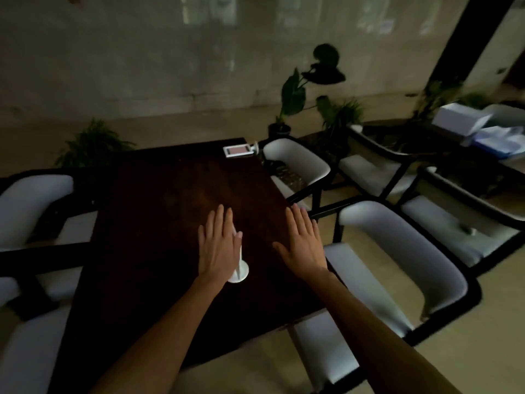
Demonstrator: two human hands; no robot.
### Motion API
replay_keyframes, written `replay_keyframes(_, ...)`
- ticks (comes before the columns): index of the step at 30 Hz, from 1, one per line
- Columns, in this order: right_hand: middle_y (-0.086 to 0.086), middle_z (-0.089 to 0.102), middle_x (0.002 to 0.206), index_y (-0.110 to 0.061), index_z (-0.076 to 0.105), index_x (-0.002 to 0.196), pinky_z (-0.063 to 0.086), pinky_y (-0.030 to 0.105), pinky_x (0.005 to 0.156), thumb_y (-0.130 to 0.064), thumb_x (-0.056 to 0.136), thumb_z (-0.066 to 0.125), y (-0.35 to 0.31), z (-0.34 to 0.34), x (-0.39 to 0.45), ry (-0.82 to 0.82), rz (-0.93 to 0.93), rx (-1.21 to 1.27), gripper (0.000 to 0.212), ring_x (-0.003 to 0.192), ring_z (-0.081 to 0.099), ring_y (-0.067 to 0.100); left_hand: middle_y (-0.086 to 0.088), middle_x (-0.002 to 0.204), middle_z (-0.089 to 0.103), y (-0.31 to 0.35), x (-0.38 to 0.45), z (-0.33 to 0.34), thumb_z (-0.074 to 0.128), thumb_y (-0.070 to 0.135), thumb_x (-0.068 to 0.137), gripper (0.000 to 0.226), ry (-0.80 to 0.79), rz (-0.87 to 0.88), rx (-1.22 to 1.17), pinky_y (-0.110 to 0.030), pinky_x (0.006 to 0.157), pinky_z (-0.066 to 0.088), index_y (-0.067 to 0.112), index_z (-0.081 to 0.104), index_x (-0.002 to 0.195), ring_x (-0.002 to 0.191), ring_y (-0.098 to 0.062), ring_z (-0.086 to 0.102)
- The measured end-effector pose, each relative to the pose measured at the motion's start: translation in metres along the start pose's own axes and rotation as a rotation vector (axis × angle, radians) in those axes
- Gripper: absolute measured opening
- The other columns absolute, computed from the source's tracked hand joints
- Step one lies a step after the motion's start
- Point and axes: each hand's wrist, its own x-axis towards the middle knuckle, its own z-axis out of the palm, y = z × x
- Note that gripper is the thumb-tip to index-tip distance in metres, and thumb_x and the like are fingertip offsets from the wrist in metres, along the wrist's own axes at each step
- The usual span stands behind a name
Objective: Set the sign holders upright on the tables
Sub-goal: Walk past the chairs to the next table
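White holder [240, 268]: stands upright, near table [159, 211] centre.
Left hand [218, 248]: directly over it, fingers flat and together, gripping nothing.
Right hand [305, 245]: beside, splayed, empty.
Second holder [240, 150]: lying flat, far edge.

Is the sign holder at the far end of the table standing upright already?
No, the far sign holder lies flat on the table near its far right corner.

bench [170, 194] centre lay open between both hands and the fallen sign holder [238, 151] at its far edge; chairs [397, 265] crowded both sides.
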Motion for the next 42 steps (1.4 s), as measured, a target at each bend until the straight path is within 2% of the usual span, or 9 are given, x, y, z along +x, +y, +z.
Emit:
replay_keyframes(5, 0.005, -0.007, 0.160, -0.020, -0.004, 0.149, -0.003, 0.042, 0.119, -0.046, 0.092, 0.046, 0.026, -0.073, -0.033, 0.141, 0.052, -0.070, 0.080, 0.144, -0.016, 0.019, -0.012, 0.156, 0.027, 0.077, 0.002, -0.029, 0.027, 0.041, 0.096, 0.056, 0.028, 0.187, -0.063, -0.052, 0.110, 0.032, 0.013, 0.028, 0.145, 0.144, -0.029, 0.024)
replay_keyframes(11, 0.004, -0.006, 0.160, -0.017, -0.003, 0.149, -0.006, 0.039, 0.116, -0.046, 0.093, 0.047, 0.089, -0.142, -0.077, 0.256, 0.120, -0.152, 0.080, 0.143, -0.016, 0.018, -0.016, 0.149, 0.040, 0.195, 0.001, -0.048, 0.026, 0.043, 0.090, 0.062, 0.065, 0.416, -0.078, -0.053, 0.099, 0.044, 0.009, 0.037, 0.141, 0.136, -0.033, 0.040)
replay_keyframes(16, 0.008, 0.002, 0.160, -0.014, 0.004, 0.149, 0.002, 0.044, 0.118, -0.044, 0.091, 0.052, 0.183, -0.196, -0.125, 0.349, 0.246, -0.225, 0.081, 0.146, -0.006, 0.024, -0.016, 0.151, 0.036, 0.324, -0.010, -0.041, 0.049, 0.040, 0.089, 0.067, 0.112, 0.625, -0.128, -0.056, 0.105, 0.039, 0.009, 0.028, 0.144, 0.139, -0.032, 0.036)
replay_keyframes(20, 0.009, 0.007, 0.159, -0.013, 0.010, 0.149, 0.006, 0.045, 0.118, -0.046, 0.090, 0.051, 0.262, -0.229, -0.158, 0.390, 0.319, -0.281, 0.079, 0.144, -0.006, 0.023, -0.016, 0.150, 0.039, 0.418, -0.022, -0.025, 0.030, 0.043, 0.089, 0.063, 0.091, 0.686, -0.152, -0.057, 0.103, 0.038, 0.010, 0.027, 0.143, 0.137, -0.032, 0.038)
replay_keyframes(25, 0.012, 0.015, 0.158, -0.010, 0.015, 0.148, 0.014, 0.051, 0.119, -0.042, 0.087, 0.058, 0.352, -0.269, -0.199, 0.409, 0.409, -0.294, 0.081, 0.145, 0.003, 0.027, -0.015, 0.152, 0.034, 0.528, -0.039, -0.003, 0.025, 0.045, 0.090, 0.065, 0.094, 0.740, -0.195, -0.056, 0.107, 0.036, 0.009, 0.027, 0.144, 0.140, -0.030, 0.033)
replay_keyframes(29, 0.011, 0.013, 0.159, -0.011, 0.012, 0.148, 0.010, 0.047, 0.119, -0.043, 0.090, 0.053, 0.418, -0.289, -0.226, 0.395, 0.447, -0.295, 0.078, 0.145, -0.002, 0.023, -0.014, 0.153, 0.033, 0.605, -0.052, 0.018, 0.022, 0.047, 0.091, 0.066, 0.093, 0.790, -0.210, -0.055, 0.108, 0.032, 0.012, 0.016, 0.146, 0.140, -0.029, 0.032)
replay_keyframes(32, 0.011, 0.020, 0.157, -0.011, 0.017, 0.147, 0.015, 0.047, 0.118, -0.048, 0.090, 0.052, 0.460, -0.294, -0.234, 0.420, 0.478, -0.311, 0.077, 0.146, 0.006, 0.026, -0.014, 0.153, 0.033, 0.645, -0.055, 0.035, 0.022, 0.046, 0.092, 0.065, 0.070, 0.819, -0.200, -0.055, 0.108, 0.035, 0.011, 0.012, 0.146, 0.140, -0.029, 0.032)
replay_keyframes(38, 0.012, 0.040, 0.148, -0.010, 0.032, 0.143, 0.027, 0.044, 0.114, -0.047, 0.090, 0.055, 0.533, -0.292, -0.230, 0.370, 0.520, -0.277, 0.068, 0.139, 0.032, 0.030, -0.013, 0.147, 0.044, 0.709, -0.038, 0.086, 0.015, 0.045, 0.093, 0.063, -0.042, 0.896, -0.194, -0.049, 0.111, 0.035, 0.010, 0.033, 0.143, 0.137, -0.027, 0.040)
replay_keyframes(42, 0.010, 0.048, 0.142, -0.010, 0.038, 0.140, 0.033, 0.041, 0.110, -0.041, 0.088, 0.058, 0.591, -0.292, -0.212, 0.318, 0.512, -0.287, 0.063, 0.133, 0.040, 0.029, -0.011, 0.102, 0.072, 0.749, -0.014, 0.124, 0.026, 0.041, 0.092, 0.053, -0.030, 0.890, -0.299, -0.038, 0.078, 0.054, 0.008, 0.059, 0.116, 0.093, -0.024, 0.067)
